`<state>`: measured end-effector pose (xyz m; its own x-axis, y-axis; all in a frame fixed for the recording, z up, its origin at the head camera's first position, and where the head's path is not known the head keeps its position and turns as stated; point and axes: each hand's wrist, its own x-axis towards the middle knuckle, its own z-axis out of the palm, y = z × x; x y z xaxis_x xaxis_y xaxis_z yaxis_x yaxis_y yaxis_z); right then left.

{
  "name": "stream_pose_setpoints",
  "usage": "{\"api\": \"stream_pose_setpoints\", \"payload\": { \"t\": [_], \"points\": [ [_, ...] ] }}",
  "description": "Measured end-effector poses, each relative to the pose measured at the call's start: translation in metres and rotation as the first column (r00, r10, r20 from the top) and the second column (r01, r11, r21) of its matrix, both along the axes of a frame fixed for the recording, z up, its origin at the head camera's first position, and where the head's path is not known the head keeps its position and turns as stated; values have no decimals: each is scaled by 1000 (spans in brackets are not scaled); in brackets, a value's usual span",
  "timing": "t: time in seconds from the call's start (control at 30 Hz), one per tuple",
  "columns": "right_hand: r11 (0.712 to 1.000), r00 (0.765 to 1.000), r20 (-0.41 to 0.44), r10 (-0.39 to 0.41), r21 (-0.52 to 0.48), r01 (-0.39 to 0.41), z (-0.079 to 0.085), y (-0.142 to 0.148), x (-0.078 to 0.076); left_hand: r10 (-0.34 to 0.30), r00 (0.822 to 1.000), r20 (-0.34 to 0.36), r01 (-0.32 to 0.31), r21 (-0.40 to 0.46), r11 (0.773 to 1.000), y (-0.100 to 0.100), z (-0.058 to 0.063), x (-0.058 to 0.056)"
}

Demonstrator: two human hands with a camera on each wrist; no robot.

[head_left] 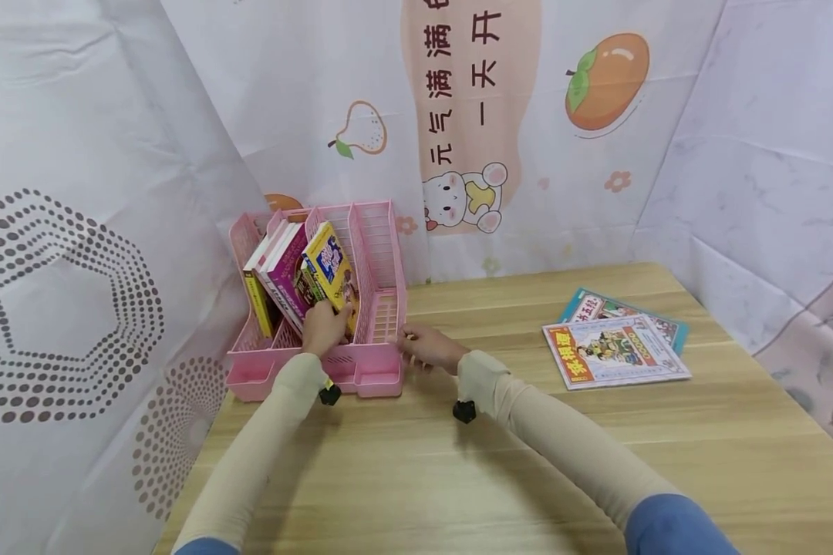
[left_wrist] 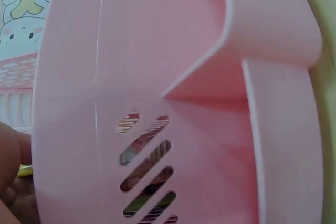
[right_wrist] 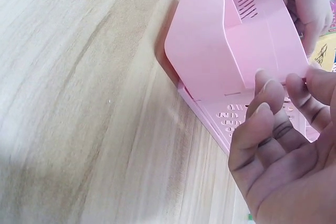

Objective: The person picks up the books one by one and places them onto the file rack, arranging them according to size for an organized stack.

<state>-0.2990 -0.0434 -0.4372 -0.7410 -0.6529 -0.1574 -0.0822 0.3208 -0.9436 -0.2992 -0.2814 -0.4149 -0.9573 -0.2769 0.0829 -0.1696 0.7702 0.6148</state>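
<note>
A pink plastic book rack (head_left: 378, 354) stands on the table, with books leaning in its slots. My left hand (head_left: 322, 330) reaches over its front wall and holds the lower end of a yellow book (head_left: 333, 270) with a blue cover panel. In the left wrist view, only part of the left hand (left_wrist: 11, 177) shows, behind the rack's front wall (left_wrist: 68, 103). My right hand (head_left: 430, 347) is at the rack's front right corner. Its thumb and forefinger pinch the rim there, as the right wrist view shows, while the other fingers (right_wrist: 257, 124) curl loosely outside.
Left of the yellow book lean a purple book (head_left: 288, 266), white-spined books and another yellow-spined book (head_left: 258, 301). Two flat booklets overlap at the table's right, a white and orange one (head_left: 614, 351) over a teal one (head_left: 676, 335). Printed cloth (head_left: 305, 77) hangs behind the table (head_left: 403, 478).
</note>
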Motion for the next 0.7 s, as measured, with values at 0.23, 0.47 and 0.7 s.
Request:
{"api": "stream_pose_setpoints", "payload": {
  "t": [0.23,0.47,0.7],
  "points": [
    [1000,1000,-2,-6,-4,6,-1,-2,-2,0,1000,24,0,0,1000,0,-4,-8],
    [1000,1000,-24,-7,20,7,0,-3,-1,6,992,129,2,-61,998,-1,-7,-16],
    [996,991,-133,-27,83,39,0,9,-5,6,999,-35,-8,-52,999,7,-8,-9]
  ]
}}
